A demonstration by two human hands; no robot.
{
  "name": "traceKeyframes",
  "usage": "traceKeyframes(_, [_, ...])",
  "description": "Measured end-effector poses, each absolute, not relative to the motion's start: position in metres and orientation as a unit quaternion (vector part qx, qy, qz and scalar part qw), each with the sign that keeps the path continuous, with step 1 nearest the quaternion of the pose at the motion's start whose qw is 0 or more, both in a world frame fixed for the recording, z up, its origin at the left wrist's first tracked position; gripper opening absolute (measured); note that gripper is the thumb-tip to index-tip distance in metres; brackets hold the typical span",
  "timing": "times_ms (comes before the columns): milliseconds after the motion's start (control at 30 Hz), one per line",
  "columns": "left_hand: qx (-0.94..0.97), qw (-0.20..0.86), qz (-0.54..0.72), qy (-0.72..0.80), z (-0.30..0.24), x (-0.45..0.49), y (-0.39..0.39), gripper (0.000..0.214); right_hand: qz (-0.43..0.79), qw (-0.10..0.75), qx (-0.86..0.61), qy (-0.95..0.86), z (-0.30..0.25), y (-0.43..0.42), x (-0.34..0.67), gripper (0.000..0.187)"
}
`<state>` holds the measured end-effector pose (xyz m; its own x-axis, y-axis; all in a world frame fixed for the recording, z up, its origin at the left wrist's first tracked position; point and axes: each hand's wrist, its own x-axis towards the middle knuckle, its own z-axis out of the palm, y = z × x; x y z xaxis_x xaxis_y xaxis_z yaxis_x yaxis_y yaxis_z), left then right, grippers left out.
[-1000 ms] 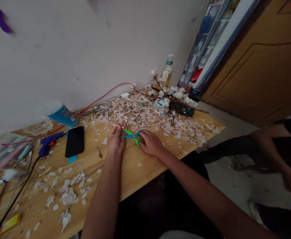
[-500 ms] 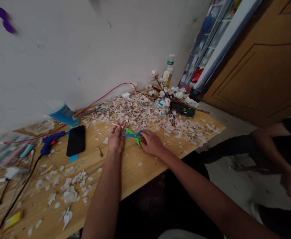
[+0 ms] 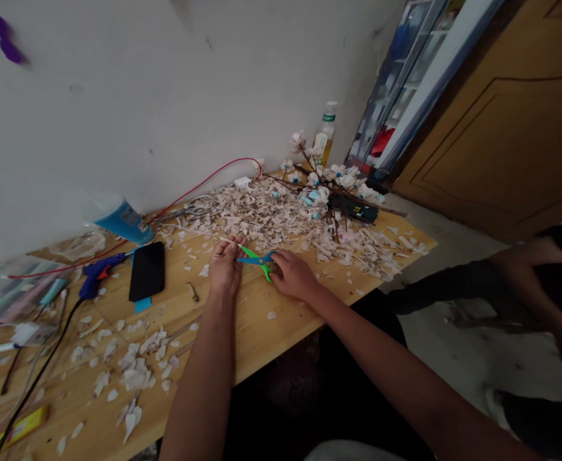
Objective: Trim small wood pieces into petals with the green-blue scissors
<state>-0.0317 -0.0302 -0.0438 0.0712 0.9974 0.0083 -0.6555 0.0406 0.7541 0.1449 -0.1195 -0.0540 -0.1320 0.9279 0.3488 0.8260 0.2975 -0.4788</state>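
My right hand [image 3: 291, 274] grips a pair of scissors [image 3: 260, 260] with green and blue halves, the blades parted and pointing left. Close to the blade tips, my left hand [image 3: 225, 264] pinches a thin pale strip [image 3: 227, 241] between its fingers; its exact kind is too small to make out. Just behind both hands spreads a heap of pale, petal-like scraps [image 3: 261, 208]. Branches with white and blue artificial flowers [image 3: 315, 195] lie across the heap's right side.
On the left are a black phone [image 3: 147, 271], a blue glue gun [image 3: 99, 274] with its cord, a tilted blue cup [image 3: 125, 221] and a yellow box cutter [image 3: 25, 428]. A bottle [image 3: 325, 134] stands by the wall. At the right, a person's arm [image 3: 533, 282] shows beside the table.
My hands and the scissors stay almost in place, and the pale strip has shifted slightly in my left fingers. The seated person's hand has moved, and the white object in it has left view.
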Motion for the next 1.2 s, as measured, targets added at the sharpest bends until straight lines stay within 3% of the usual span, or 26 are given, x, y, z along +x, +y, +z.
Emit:
traceKeyframes(533, [0.344,0.630,0.631,0.294,-0.042,-0.027,-0.032,0.031,0.079,0.280,-0.587,-0.756,-0.048,-0.121,0.145,0.024])
traceKeyframes(933, [0.352,0.616,0.615,0.345,-0.047,-0.025,-0.035,0.033,0.097,0.278,-0.577,-0.762,-0.046,-0.122,0.146,0.026])
traceKeyframes(1200, [0.329,0.624,0.617,0.349,-0.045,-0.025,-0.035,0.036,0.130,0.285,-0.546,-0.777,-0.042,-0.121,0.149,0.012])
